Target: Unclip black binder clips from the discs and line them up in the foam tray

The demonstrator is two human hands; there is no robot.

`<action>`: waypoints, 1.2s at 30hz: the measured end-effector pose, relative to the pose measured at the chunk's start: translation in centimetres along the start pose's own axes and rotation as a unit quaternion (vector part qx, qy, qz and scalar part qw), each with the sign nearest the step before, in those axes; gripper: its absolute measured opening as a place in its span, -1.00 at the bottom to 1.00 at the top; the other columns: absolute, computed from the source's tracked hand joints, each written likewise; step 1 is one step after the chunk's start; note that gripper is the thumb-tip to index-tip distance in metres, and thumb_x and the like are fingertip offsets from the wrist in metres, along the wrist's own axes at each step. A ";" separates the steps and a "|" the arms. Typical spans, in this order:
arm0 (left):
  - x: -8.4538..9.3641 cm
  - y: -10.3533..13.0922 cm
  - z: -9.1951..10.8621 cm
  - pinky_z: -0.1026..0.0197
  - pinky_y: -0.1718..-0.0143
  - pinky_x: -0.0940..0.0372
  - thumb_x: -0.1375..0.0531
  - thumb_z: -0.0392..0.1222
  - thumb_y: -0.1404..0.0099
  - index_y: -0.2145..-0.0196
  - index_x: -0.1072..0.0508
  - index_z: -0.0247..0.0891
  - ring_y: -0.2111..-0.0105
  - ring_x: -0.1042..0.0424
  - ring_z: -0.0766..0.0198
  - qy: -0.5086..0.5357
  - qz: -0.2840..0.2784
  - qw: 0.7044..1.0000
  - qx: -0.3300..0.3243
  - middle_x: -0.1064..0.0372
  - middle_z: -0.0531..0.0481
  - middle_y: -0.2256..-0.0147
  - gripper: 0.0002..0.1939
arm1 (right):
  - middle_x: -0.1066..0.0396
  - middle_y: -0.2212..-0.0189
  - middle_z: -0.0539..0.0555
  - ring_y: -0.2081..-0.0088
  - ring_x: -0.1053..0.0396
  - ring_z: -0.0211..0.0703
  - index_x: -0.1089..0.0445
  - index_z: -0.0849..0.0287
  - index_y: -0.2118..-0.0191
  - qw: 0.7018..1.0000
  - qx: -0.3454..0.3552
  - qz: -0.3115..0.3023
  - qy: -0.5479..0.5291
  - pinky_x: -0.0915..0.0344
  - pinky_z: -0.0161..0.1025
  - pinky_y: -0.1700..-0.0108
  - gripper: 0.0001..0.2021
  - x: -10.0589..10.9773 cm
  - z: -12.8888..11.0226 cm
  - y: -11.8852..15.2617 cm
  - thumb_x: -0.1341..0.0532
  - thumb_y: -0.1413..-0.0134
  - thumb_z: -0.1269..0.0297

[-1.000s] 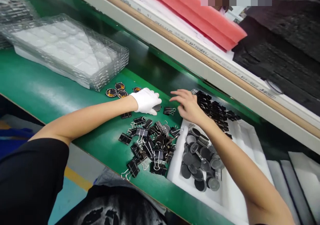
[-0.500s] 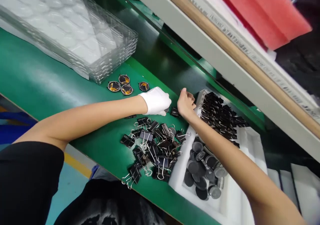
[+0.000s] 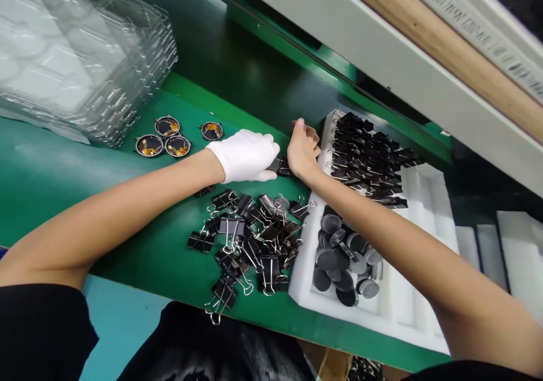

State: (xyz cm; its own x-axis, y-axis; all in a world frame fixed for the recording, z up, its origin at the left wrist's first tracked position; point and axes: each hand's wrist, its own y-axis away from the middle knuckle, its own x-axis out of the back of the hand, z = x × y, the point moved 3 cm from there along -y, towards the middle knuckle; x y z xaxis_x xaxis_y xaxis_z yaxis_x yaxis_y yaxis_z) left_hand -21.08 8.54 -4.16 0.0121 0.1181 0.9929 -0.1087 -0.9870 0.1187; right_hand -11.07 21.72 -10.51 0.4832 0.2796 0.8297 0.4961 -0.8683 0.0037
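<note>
My left hand (image 3: 250, 156), in a white glove, is closed on a small round dark disc (image 3: 275, 165). A black binder clip (image 3: 285, 167) sits against that disc, between my two hands. Bare and with its fingers curled, my right hand (image 3: 304, 149) grips this clip from the right; its handles are hidden. Just below my hands lies a loose pile of black binder clips (image 3: 232, 226) with silver wire handles. Left of the glove are several round watch-like cases (image 3: 149, 145) with orange ribbon parts inside, one of them apart from the others.
Right of the pile stands a white foam tray (image 3: 303, 282) holding dark round discs (image 3: 328, 259) and, at its far end, rows of binder clips (image 3: 367, 149). Clear plastic trays (image 3: 127, 81) are stacked at the left. A shelf edge (image 3: 382, 70) overhangs the back right.
The view has shifted closer and to the right. Both hands stay together around the clip and disc, with little visible movement over the bench.
</note>
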 end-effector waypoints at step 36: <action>2.9 0.8 -1.8 0.07 0.16 -0.25 -0.09 0.27 -0.43 -0.08 -0.49 -0.26 0.11 -0.54 -0.04 -0.100 -0.048 0.994 0.007 -0.55 -0.21 0.08 -0.42 | -0.60 0.37 0.04 0.31 -0.56 -0.16 -0.56 0.19 0.28 0.982 0.063 -0.171 -0.057 -0.46 -0.25 0.18 -0.88 8.7 -1.1 2.7 -0.38 -0.04 0.51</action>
State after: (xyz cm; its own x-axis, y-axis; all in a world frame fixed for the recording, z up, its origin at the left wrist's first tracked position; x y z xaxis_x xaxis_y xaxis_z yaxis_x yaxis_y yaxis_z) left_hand -22.90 8.32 -1.21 0.2184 0.1899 0.9572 -0.0831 -0.9737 0.2121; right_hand -6.35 21.39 -2.70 0.3475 0.5955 0.7243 0.7248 -0.6607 0.1955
